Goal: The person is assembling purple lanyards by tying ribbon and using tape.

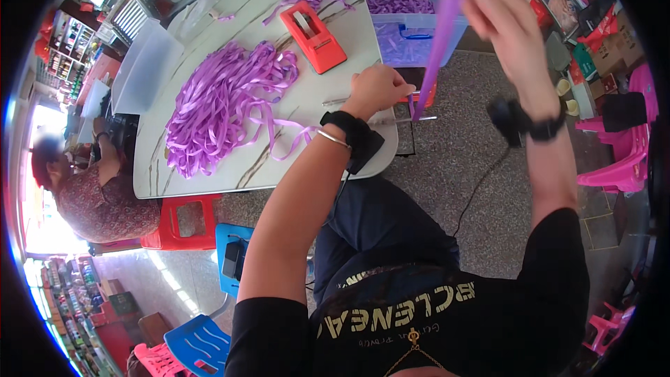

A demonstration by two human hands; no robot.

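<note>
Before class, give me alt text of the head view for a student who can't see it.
A person's raised right hand holds a purple ribbon strip, blurred, running down to a metal rod near the left hand, at the edge of a marble-patterned table. On it lie a purple ribbon heap and a red tape dispenser.

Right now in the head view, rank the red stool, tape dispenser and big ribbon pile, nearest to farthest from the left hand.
1. Tape dispenser, ahead and left.
2. Big ribbon pile, farther left.
3. Red stool, lower left in the view.
</note>
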